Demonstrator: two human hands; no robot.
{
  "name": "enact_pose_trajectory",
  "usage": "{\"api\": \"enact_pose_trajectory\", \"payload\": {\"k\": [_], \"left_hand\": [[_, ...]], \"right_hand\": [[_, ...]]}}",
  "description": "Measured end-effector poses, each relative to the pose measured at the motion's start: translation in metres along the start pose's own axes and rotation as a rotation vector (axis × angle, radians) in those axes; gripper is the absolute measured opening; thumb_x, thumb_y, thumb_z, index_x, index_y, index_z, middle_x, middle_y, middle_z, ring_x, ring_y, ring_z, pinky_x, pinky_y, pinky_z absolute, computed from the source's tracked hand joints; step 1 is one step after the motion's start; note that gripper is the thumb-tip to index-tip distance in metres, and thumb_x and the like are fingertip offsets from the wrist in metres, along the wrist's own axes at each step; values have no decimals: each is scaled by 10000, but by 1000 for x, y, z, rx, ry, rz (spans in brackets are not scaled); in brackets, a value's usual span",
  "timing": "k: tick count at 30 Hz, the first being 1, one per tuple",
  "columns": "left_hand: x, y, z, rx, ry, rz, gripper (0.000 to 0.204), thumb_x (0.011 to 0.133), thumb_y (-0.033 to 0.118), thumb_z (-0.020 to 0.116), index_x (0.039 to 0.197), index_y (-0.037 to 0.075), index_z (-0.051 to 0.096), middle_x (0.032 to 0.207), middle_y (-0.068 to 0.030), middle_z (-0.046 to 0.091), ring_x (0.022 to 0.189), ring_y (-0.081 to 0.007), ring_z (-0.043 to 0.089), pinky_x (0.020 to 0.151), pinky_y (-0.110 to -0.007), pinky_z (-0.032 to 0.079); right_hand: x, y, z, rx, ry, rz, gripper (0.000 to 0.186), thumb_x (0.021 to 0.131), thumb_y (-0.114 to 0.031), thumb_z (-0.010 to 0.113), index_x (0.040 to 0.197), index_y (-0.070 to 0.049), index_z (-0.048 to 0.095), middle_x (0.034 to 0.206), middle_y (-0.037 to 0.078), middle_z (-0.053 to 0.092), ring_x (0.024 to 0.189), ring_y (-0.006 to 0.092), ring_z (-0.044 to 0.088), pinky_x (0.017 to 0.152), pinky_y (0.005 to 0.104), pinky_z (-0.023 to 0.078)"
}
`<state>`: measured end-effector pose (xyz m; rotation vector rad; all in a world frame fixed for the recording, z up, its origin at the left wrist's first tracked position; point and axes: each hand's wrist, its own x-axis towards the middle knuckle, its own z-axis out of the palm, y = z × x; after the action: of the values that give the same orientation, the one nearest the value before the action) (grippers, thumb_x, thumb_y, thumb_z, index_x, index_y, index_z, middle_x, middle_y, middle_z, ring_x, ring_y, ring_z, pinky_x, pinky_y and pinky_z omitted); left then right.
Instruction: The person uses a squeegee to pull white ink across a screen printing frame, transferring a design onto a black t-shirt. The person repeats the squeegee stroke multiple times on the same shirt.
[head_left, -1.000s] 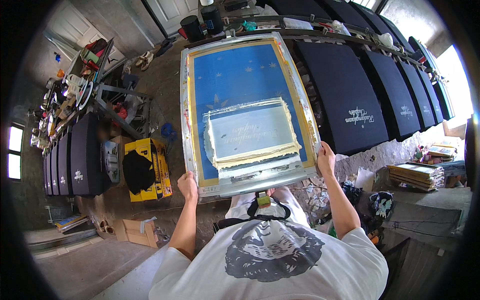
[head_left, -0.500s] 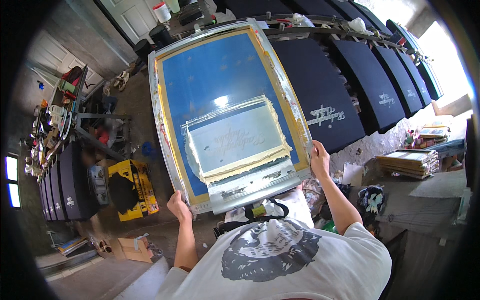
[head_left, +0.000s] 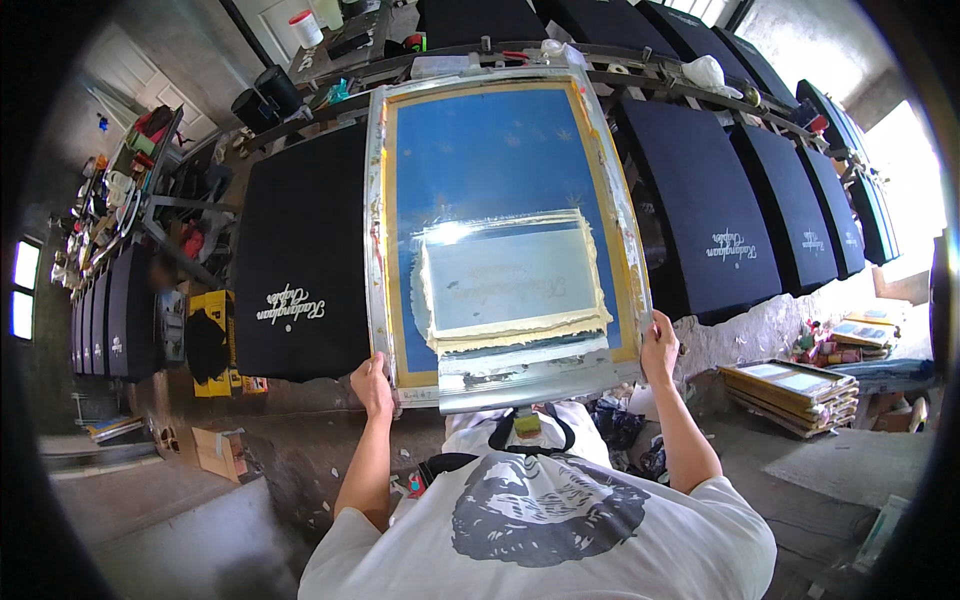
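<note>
A large screen-printing frame [head_left: 495, 150] with an aluminium border, blue stencil mesh and yellow edging is held out in front of me. A pale rectangle edged with tape [head_left: 510, 280] covers its lower middle, and a long metal squeegee [head_left: 520, 390] lies across its near end. My left hand [head_left: 372, 380] grips the lower left side of the frame; my right hand [head_left: 660, 345] grips the lower right side. Black cloth-covered boards with white script prints flank the frame, one on the left [head_left: 295, 250] and one on the right [head_left: 690, 200]. Whether the frame rests on anything is hidden.
A metal rail [head_left: 640, 55] with small items runs behind the frame, with further black boards beyond. Another rack [head_left: 125, 210] with clutter stands at the left. Stacked frames [head_left: 785, 395] lie low at the right. A yellow box [head_left: 210, 300] sits behind the left board.
My view has shifted along the rack, so a black board now shows left of the frame. The frame, tilted in the middle frame, now sits straight between boards, still held by both hands.
</note>
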<state>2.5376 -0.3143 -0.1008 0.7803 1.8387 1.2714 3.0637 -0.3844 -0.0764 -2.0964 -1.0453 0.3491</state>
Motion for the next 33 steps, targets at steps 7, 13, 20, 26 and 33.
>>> {"api": "enact_pose_trajectory", "payload": {"k": [7, 13, 20, 26, 33], "left_hand": [[-31, -7, 40, 57, 35, 15, 348, 958, 193, 688, 740, -77, 663, 678, 20, 567, 634, -89, 441, 569, -343, 361], [-20, -12, 38, 225, 23, 42, 404, 964, 264, 687, 770, -88, 655, 664, -61, 627, 628, -131, 487, 597, -382, 400], [-17, 12, 48, 426, -45, 90, 467, 994, 338, 668, 829, -98, 678, 702, -143, 679, 644, -179, 575, 640, -417, 448], [-12, 9, 51, 428, -81, 48, 443, 1011, 337, 648, 895, -86, 715, 759, -161, 718, 681, -217, 644, 678, -410, 490], [-18, 2, 63, 553, -66, 78, 466, 1007, 372, 641, 929, -81, 716, 795, -208, 726, 734, -319, 705, 709, -443, 513]], "right_hand": [[25, 41, -28, 29, -27, -21, 295, 955, -72, 578, 1239, -90, 658, 939, 222, 715, 867, 343, 716, 781, 431, 542], [42, 40, -28, 42, -89, 39, 316, 945, -66, 583, 1249, -82, 667, 980, 208, 728, 897, 325, 719, 805, 424, 541], [61, 41, -26, 66, -83, 37, 339, 954, -27, 570, 1277, -88, 656, 953, 153, 730, 855, 256, 697, 806, 387, 540], [73, 43, -22, 114, -113, 38, 315, 950, 1, 559, 1241, -77, 653, 937, 139, 722, 840, 233, 684, 789, 366, 531], [70, 55, -18, 109, -132, 63, 353, 913, 41, 550, 1235, -81, 631, 876, 116, 711, 826, 224, 686, 773, 364, 529]]}}
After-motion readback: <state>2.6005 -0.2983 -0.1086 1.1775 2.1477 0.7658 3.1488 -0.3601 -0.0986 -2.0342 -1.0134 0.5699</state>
